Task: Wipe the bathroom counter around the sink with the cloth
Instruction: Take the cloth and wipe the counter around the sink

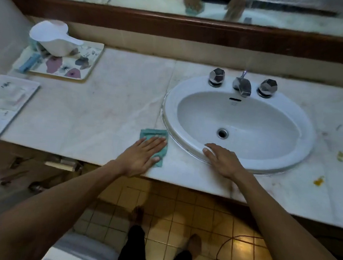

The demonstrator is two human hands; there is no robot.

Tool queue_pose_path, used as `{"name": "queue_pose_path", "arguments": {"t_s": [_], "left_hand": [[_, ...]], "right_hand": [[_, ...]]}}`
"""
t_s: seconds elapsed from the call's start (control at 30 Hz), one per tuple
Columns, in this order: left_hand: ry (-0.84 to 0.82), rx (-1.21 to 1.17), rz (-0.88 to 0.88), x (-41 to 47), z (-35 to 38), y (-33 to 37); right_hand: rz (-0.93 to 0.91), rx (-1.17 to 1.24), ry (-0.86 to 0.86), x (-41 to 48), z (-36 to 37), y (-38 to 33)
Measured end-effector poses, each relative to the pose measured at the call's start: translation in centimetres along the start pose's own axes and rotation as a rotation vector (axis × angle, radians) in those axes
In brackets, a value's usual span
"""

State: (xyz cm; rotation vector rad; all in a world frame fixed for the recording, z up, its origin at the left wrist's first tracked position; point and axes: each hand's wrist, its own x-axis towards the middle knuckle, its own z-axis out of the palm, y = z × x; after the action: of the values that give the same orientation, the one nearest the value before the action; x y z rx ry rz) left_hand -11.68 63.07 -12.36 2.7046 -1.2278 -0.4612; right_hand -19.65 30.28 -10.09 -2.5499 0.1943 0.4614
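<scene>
Left hand [144, 151] flat, fingers spread, pressing teal cloth [154, 142] on worktop [107, 105] mid-frame, just left of sink [301, 118], right hand [222, 160] open, resting on sink's near rim

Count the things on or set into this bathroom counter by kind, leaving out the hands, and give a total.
Cloth: 1
Sink: 1
Tap handles: 2
Tap spout: 1
Flowered tray: 1
White trays: 1
White scoop: 1
Yellow stains: 2
Total: 10
</scene>
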Motion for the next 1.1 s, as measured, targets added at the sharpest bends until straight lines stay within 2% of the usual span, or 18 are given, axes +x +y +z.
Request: {"name": "queue_pose_path", "arguments": {"t_s": [0.07,0.13,0.2,0.27,0.33,0.47,0.53,0.6,0.73,0.8,0.87,0.97,1.03,1.1], "left_hand": [[0.056,-0.055,-0.246,1.7,0.3,0.8],[0.154,-0.15,-0.512,3.4,1.7,4.6],[0.219,-0.196,-0.665,4.2,3.2,10.0],[0.232,-0.233,-0.633,4.0,4.5,15.5],[0.195,-0.214,-0.499,2.8,5.3,18.9],[0.104,-0.132,-0.209,1.0,4.5,15.6],[0.082,-0.117,-0.225,0.8,3.8,13.2],[0.087,-0.157,-0.331,1.2,3.4,12.8],[0.115,-0.201,-0.569,3.2,3.9,18.0],[0.088,-0.186,-0.495,3.5,4.7,21.8],[0.043,-0.134,-0.32,2.6,5.7,24.0],[0.032,-0.102,-0.137,1.6,5.5,21.3],[0.034,-0.078,-0.165,1.6,5.1,19.6],[0.063,-0.105,-0.315,2.4,5.4,20.9]], "right_hand": [[0.024,-0.105,0.024,-1.2,-0.9,2.7],[-0.001,-0.164,0.079,-2.4,-1.5,5.0],[-0.027,-0.188,0.115,-3.0,-1.6,6.1],[-0.022,-0.184,0.142,-3.2,-1.3,6.1],[-0.016,-0.164,0.165,-3.4,-1.2,5.6],[-0.032,-0.141,0.131,-4.2,-1.4,5.9],[-0.058,-0.129,0.115,-4.8,-1.6,6.3],[-0.102,-0.14,0.12,-5.6,-1.7,6.6],[-0.149,-0.146,0.148,-7.6,-1.6,6.6],[-0.128,-0.1,0.16,-8.6,-1.6,6.6],[-0.12,-0.072,0.143,-9.8,-1.5,7.1],[-0.134,-0.104,0.107,-11.8,-2.3,8.7],[-0.151,-0.171,0.114,-13.1,-3.3,10.3],[-0.156,-0.212,0.136,-14.3,-4.2,12.5]]}}
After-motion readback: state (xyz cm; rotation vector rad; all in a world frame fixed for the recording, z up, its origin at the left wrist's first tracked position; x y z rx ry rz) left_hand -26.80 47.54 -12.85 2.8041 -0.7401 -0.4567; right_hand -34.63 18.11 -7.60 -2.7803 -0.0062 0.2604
